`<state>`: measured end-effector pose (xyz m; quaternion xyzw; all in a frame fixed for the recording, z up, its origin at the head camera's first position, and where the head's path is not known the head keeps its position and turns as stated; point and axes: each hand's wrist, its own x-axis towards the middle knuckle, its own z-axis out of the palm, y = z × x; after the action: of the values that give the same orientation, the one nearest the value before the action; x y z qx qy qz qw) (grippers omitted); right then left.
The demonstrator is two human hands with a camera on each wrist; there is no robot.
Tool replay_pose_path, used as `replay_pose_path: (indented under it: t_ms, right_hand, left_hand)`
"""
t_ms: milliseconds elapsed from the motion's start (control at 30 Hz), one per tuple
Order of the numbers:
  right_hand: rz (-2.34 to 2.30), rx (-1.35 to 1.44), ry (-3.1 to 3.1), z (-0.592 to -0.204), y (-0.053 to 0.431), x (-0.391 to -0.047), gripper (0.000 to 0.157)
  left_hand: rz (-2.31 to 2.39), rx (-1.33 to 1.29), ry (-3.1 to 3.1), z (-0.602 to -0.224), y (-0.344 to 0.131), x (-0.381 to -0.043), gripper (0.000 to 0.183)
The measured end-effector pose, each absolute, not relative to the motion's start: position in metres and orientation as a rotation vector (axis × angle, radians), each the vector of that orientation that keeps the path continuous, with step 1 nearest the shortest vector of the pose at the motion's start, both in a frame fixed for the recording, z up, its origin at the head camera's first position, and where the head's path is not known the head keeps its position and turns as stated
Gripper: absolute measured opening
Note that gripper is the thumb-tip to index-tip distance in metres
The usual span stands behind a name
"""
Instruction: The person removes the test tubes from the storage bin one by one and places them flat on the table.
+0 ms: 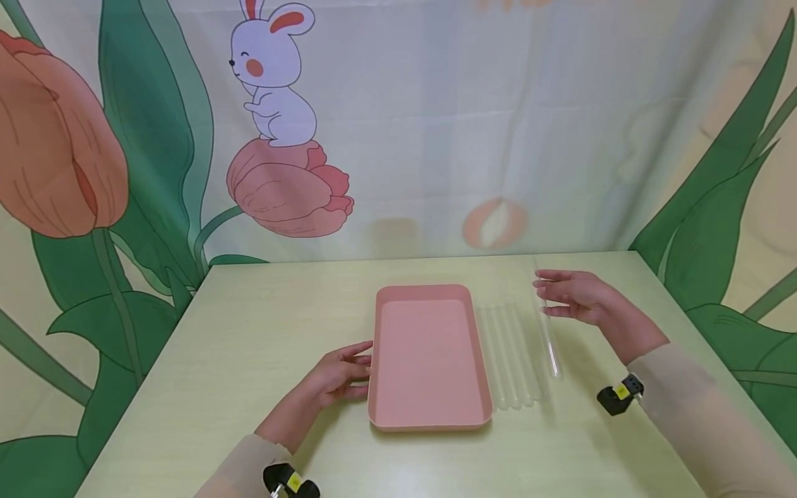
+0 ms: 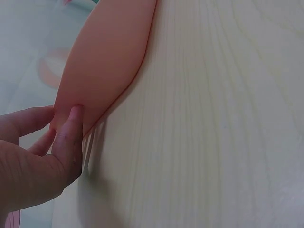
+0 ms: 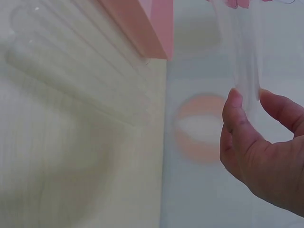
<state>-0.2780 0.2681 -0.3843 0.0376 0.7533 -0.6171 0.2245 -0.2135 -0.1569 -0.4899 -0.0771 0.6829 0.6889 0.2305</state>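
My right hand [image 1: 575,294] pinches a clear test tube [image 1: 551,353] between thumb and fingers, above the right part of the table. The tube's rounded end points toward me in the head view, and the tube blurs against the backdrop in the right wrist view. Several more clear test tubes [image 1: 507,360] lie side by side along the right edge of a pink rectangular tray [image 1: 429,360]. Nothing lies in the tray. At the tray's left side, my left hand [image 1: 339,373] touches the outer wall with fairly straight fingers; the thumb [image 2: 76,116] rests against that wall.
The pale wood-grain table [image 1: 249,353] extends to both sides of the tray. Behind it hangs a printed cloth [image 1: 405,124] with a rabbit and tulips. Each sleeve carries a small black device [image 1: 620,394] near the wrist.
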Motion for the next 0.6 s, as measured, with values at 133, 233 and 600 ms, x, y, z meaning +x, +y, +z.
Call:
replay_pose_path:
  t_ms: [133, 233, 600]
  right_hand:
    - [-1.698, 0.095, 2.08, -0.393, 0.272, -0.279, 0.067]
    - [-1.699, 0.099, 2.077, -0.399, 0.274, -0.279, 0.067]
    - [-1.738, 0.135, 2.028, -0.426, 0.279, -0.286, 0.068]
  left_hand:
    - [1.897, -0.223, 1.877, -0.489, -0.157, -0.214, 0.059]
    - [1.896, -0.225, 1.877, -0.489, -0.157, -0.214, 0.059]
    - [1.892, -0.207, 1.87, -0.491, -0.158, -0.214, 0.06]
